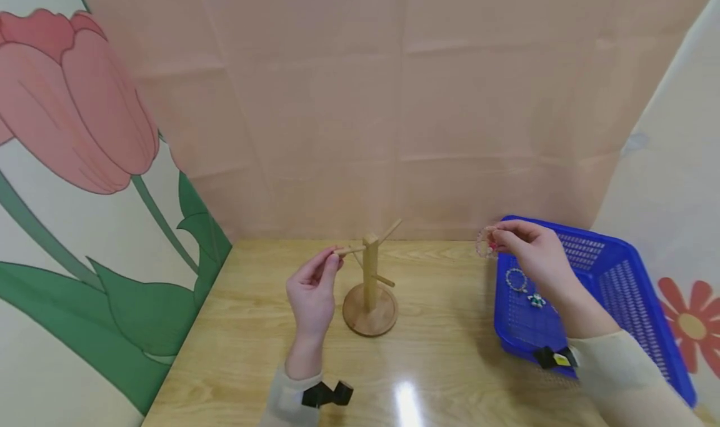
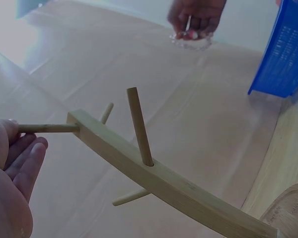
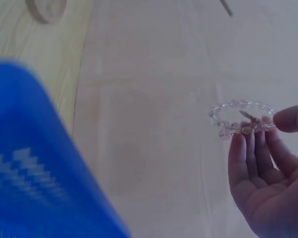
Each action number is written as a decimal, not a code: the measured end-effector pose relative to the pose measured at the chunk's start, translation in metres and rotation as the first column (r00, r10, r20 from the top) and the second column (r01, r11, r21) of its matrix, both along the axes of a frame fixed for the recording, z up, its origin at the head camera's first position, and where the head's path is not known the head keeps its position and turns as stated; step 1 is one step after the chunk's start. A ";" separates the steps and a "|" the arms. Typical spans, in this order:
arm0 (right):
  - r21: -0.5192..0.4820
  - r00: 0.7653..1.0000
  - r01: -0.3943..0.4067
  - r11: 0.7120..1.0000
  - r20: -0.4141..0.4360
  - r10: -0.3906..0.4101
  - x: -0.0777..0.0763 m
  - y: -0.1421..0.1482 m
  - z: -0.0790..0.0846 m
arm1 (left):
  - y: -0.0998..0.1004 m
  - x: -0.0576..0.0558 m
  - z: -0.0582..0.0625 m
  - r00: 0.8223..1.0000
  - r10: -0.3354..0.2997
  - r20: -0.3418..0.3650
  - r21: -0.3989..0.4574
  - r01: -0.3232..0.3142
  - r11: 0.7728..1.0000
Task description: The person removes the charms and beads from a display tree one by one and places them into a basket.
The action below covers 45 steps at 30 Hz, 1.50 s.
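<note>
A wooden stand (image 1: 369, 271) with several pegs and a round base rises from the table. My left hand (image 1: 314, 284) pinches the end of one upper peg (image 2: 49, 128) between thumb and fingers. Over the left edge of the blue basket, my right hand (image 1: 531, 252) holds a bracelet of clear and pinkish beads (image 3: 243, 119) by its rim, with a small red or pink charm on it. Inside the basket lie another beaded bracelet (image 1: 515, 280) and a green-and-white charm (image 1: 536, 300). No bracelet hangs on the pegs in view.
The blue plastic basket (image 1: 647, 302) stands on the right of the wooden table (image 1: 236, 352). A pinkish cloth (image 1: 315, 114) hangs behind the table. Walls with painted flowers flank it on both sides.
</note>
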State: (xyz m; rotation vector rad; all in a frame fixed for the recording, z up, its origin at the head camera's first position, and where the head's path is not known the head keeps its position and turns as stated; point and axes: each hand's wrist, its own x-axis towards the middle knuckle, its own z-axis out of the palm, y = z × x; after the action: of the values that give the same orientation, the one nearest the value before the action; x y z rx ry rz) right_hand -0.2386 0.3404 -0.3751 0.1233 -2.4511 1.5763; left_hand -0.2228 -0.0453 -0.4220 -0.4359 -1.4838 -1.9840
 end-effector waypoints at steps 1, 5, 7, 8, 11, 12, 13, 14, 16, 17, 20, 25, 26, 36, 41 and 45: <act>0.019 1.000 -0.001 1.000 0.011 0.000 0.001 0.007 0.000 | 0.000 0.000 0.000 1.000 0.002 -0.002 -0.002 -0.002 1.000; 0.120 0.995 -0.009 0.993 0.103 -0.003 0.006 0.031 0.003 | 0.001 -0.001 0.000 1.000 0.006 -0.008 0.001 -0.006 1.000; 0.192 0.989 -0.034 0.981 0.150 0.005 0.007 0.042 0.004 | 0.002 -0.001 0.001 1.000 0.005 -0.009 0.008 -0.005 1.000; 0.225 0.985 -0.052 0.973 0.172 0.013 0.007 0.046 0.004 | 0.002 -0.002 0.001 1.000 0.004 -0.008 0.012 -0.004 1.000; 0.309 0.976 -0.115 0.944 0.214 0.048 0.007 0.058 0.003 | 0.001 -0.001 0.001 1.000 0.005 -0.004 0.018 -0.005 1.000; 0.332 0.973 -0.135 0.934 0.223 0.062 0.008 0.061 0.002 | 0.001 -0.001 0.001 1.000 0.003 -0.002 0.019 -0.003 1.000; 0.352 0.970 -0.153 0.923 0.230 0.073 0.008 0.063 0.001 | 0.001 -0.001 0.001 1.000 0.004 -0.002 0.018 -0.004 1.000; 0.369 0.967 -0.171 0.914 0.239 0.084 0.009 0.065 0.001 | 0.001 -0.001 0.001 1.000 0.005 -0.002 0.015 -0.005 1.000; 0.396 0.965 -0.191 0.898 0.241 0.100 0.010 0.068 -0.001 | 0.001 0.000 0.001 1.000 0.008 0.001 0.011 -0.008 1.000; 0.405 0.965 -0.200 0.892 0.242 0.106 0.010 0.070 -0.002 | 0.001 0.000 0.001 1.000 0.009 0.002 0.010 -0.009 1.000; 0.425 0.965 -0.209 0.881 0.237 0.115 0.009 0.073 -0.004 | 0.001 -0.001 0.001 1.000 0.014 0.004 0.005 -0.014 1.000; 0.410 0.957 -0.234 0.882 0.257 0.135 0.009 0.080 -0.007 | 0.001 -0.002 0.000 1.000 0.002 0.013 -0.012 -0.001 1.000; 0.403 0.954 -0.243 0.883 0.262 0.143 0.009 0.082 -0.008 | 0.001 -0.002 0.000 1.000 -0.001 0.014 -0.011 0.001 1.000; 0.360 0.904 -0.372 0.856 0.351 0.246 0.001 0.105 -0.024 | -0.002 -0.001 0.001 1.000 0.008 0.004 -0.016 -0.007 1.000; 0.298 0.838 -0.490 0.820 0.421 0.348 0.001 0.118 -0.035 | -0.002 0.000 0.000 1.000 -0.006 0.002 -0.019 0.006 1.000; 0.219 0.767 -0.583 0.782 0.464 0.442 -0.001 0.121 -0.044 | -0.003 0.000 -0.001 1.000 0.002 0.016 -0.030 -0.001 1.000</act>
State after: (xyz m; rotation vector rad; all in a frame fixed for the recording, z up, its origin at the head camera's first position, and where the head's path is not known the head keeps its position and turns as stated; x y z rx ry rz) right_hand -0.2399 0.4609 -0.4195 0.6769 -3.2186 1.4181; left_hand -0.2226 -0.0483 -0.4234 -0.4326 -1.5254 -1.9701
